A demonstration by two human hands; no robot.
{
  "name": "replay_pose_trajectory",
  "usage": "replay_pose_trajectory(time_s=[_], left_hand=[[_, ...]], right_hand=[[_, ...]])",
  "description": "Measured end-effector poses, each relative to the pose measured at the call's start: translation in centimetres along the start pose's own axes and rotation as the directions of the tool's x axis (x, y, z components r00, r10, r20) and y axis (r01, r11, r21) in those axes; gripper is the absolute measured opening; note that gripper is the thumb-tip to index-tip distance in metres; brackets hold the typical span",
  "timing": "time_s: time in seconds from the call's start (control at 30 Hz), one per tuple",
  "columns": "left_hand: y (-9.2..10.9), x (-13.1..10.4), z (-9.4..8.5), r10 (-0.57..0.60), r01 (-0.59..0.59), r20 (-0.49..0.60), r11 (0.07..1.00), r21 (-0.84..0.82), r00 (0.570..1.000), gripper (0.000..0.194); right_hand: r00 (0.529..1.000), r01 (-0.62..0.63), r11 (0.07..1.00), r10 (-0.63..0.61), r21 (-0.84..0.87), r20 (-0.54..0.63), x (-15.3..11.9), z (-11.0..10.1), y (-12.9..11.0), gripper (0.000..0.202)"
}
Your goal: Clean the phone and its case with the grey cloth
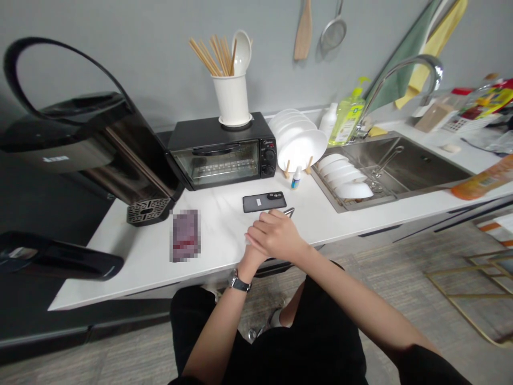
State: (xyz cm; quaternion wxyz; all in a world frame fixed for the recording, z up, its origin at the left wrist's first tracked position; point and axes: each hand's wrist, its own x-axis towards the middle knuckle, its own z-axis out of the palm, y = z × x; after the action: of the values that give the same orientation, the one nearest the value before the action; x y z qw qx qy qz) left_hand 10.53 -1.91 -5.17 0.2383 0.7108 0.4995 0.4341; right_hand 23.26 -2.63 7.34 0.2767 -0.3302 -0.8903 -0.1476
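My right hand (276, 232) lies over my left hand (254, 256) at the counter's front edge, its fingers closed round it. The left hand's fingers are mostly hidden underneath, so their state does not show. A dark-strapped watch (240, 283) is on my left wrist. Just beyond the right hand a narrow silver-edged object (290, 212) sticks out; its kind and whether a hand touches it are unclear. Close behind the hands a dark phone (264, 201) lies flat, camera side up. A small white-and-blue bottle (296, 177) stands farther back.
A toaster oven (224, 160) carries a white utensil holder (232, 99). At left are a black drink machine (132, 144) and a blurred purple item (185, 235). Plates (302, 149) stand racked beside the sink (436, 166), with bowls (352, 190) at its left and an orange bottle (484, 179) right.
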Motion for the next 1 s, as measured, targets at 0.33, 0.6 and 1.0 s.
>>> replay_pose_trajectory(time_s=[0.33,0.6,1.0], left_hand=[[2.1,-0.1,-3.0,-0.073,0.106,0.183,0.979,-0.177,0.980,0.022],[2.2,-1.2,-3.4,-0.217,0.231,0.080,0.939,-0.253,0.973,0.026],[1.0,-1.0,-3.1,-0.197,0.198,0.026,0.970,-0.140,0.980,0.026]], right_hand=[[0.662,-0.643,0.676,0.727,0.360,-0.183,-4.6,2.6,3.7,0.045],[0.509,-0.749,0.557,0.830,0.359,-0.227,-5.8,5.4,2.8,0.043],[0.935,-0.355,0.927,0.348,0.120,0.072,-5.0,4.7,-0.9,0.029]])
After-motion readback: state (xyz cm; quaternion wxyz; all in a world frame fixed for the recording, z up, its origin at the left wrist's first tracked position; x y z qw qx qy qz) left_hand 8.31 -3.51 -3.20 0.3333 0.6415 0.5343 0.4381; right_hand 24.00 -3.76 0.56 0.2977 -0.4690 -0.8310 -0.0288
